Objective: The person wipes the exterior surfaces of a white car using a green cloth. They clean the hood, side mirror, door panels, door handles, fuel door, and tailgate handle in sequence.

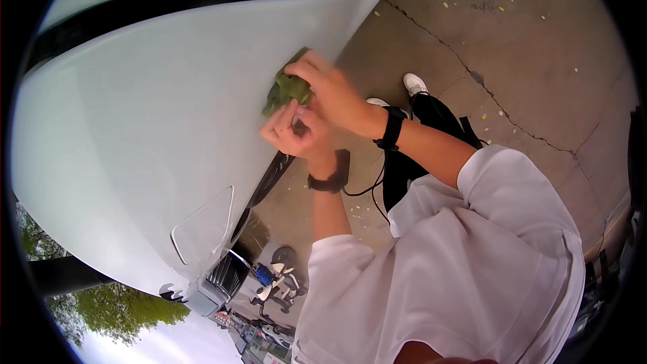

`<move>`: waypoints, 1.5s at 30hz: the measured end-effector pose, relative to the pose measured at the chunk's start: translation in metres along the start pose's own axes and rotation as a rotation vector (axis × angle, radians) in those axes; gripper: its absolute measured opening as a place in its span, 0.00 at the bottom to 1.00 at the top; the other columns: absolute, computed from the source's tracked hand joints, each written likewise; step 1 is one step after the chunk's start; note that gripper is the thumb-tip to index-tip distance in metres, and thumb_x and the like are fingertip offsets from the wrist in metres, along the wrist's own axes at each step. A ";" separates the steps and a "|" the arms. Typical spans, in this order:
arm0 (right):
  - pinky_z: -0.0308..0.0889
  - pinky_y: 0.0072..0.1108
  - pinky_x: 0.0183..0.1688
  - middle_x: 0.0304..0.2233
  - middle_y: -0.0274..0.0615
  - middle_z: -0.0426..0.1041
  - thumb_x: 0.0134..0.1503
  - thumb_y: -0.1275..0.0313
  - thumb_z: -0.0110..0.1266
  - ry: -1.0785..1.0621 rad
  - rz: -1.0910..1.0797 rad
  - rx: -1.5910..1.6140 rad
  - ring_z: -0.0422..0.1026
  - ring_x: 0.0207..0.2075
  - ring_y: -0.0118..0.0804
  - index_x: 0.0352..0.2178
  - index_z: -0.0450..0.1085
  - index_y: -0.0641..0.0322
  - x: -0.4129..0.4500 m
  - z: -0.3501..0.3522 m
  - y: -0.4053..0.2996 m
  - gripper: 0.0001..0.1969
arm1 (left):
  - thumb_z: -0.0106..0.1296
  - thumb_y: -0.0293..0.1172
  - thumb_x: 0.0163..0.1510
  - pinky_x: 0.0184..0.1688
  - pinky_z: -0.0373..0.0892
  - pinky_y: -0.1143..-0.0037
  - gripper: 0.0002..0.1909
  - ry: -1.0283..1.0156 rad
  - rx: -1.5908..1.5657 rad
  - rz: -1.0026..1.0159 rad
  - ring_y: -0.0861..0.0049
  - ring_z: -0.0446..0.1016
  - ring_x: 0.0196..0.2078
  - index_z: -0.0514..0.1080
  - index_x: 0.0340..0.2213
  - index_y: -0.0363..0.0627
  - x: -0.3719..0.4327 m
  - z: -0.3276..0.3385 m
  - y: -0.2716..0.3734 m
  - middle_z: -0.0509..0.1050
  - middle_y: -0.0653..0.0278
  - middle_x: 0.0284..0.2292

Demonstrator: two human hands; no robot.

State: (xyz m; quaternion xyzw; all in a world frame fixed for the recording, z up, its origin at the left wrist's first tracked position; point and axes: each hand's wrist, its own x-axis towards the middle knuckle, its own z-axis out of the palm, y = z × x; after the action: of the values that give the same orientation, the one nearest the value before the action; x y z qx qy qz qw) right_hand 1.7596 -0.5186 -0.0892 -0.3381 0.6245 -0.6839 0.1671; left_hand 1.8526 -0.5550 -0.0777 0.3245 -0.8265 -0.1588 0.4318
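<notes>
My right hand [328, 91] grips a crumpled green cloth [290, 90] near the edge of a white vehicle's body panel [167, 101]. Just below it, my left hand [298, 131] has its fingers curled, with thumb and fingertips pinching the lower edge of the cloth. The cloth lies against or very close to the smooth panel; exact contact is hard to tell. Both hands are slightly blurred. A black band is around each wrist.
Cracked concrete ground [505, 60] with scattered small leaves lies beside the vehicle. My white shoes [415, 83] stand on it. A black cable [374, 192] hangs near my legs. A small wheeled vehicle [278, 280] stands farther off, near the white vehicle's grille [227, 273].
</notes>
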 end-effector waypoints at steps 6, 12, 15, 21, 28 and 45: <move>0.68 0.31 0.38 0.38 0.49 0.69 0.41 0.85 0.52 0.036 0.160 -0.087 0.70 0.39 0.55 0.42 0.67 0.63 -0.006 -0.021 0.088 0.22 | 0.54 0.20 0.49 0.37 0.70 0.72 0.08 -0.253 -0.109 -0.012 0.66 0.70 0.36 0.73 0.34 0.39 -0.022 0.067 -0.022 0.66 0.56 0.37; 0.67 0.23 0.37 0.35 0.43 0.67 0.40 0.93 0.45 0.062 0.083 -0.106 0.69 0.36 0.41 0.38 0.69 0.66 0.010 -0.031 0.062 0.22 | 0.55 0.21 0.49 0.39 0.69 0.72 0.08 -0.294 -0.123 -0.025 0.66 0.71 0.38 0.75 0.34 0.40 0.009 0.033 0.004 0.69 0.58 0.37; 0.67 0.24 0.37 0.35 0.42 0.67 0.40 0.93 0.46 0.035 0.019 -0.096 0.70 0.36 0.42 0.38 0.69 0.65 0.025 -0.042 0.028 0.22 | 0.54 0.20 0.49 0.39 0.69 0.71 0.10 -0.269 -0.095 0.077 0.65 0.71 0.39 0.75 0.36 0.40 0.029 0.011 0.024 0.70 0.57 0.39; 0.68 0.27 0.33 0.33 0.42 0.69 0.42 0.89 0.50 0.034 -0.187 -0.069 0.70 0.34 0.46 0.38 0.69 0.61 0.056 -0.047 -0.037 0.20 | 0.51 0.17 0.50 0.41 0.72 0.71 0.17 -0.155 -0.053 0.248 0.65 0.70 0.43 0.71 0.44 0.35 0.071 -0.018 0.065 0.68 0.53 0.43; 0.68 0.28 0.30 0.33 0.37 0.68 0.45 0.82 0.58 0.033 -0.345 -0.075 0.71 0.30 0.43 0.37 0.71 0.58 0.090 -0.040 -0.091 0.15 | 0.50 0.17 0.51 0.42 0.74 0.73 0.24 -0.064 -0.028 0.309 0.66 0.70 0.46 0.65 0.51 0.35 0.122 -0.042 0.097 0.64 0.52 0.48; 0.69 0.30 0.40 0.38 0.48 0.71 0.44 0.90 0.47 0.029 0.008 -0.158 0.71 0.39 0.51 0.38 0.70 0.69 0.054 -0.059 -0.012 0.18 | 0.59 0.22 0.40 0.32 0.71 0.67 0.22 -0.306 0.245 0.135 0.63 0.73 0.33 0.71 0.41 0.50 0.066 0.020 0.039 0.69 0.62 0.36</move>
State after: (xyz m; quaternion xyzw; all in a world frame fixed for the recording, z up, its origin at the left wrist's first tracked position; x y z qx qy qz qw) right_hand 1.6836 -0.5077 -0.0635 -0.3377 0.6804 -0.6366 0.1335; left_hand 1.7931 -0.5705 -0.0278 0.2905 -0.9155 -0.0752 0.2682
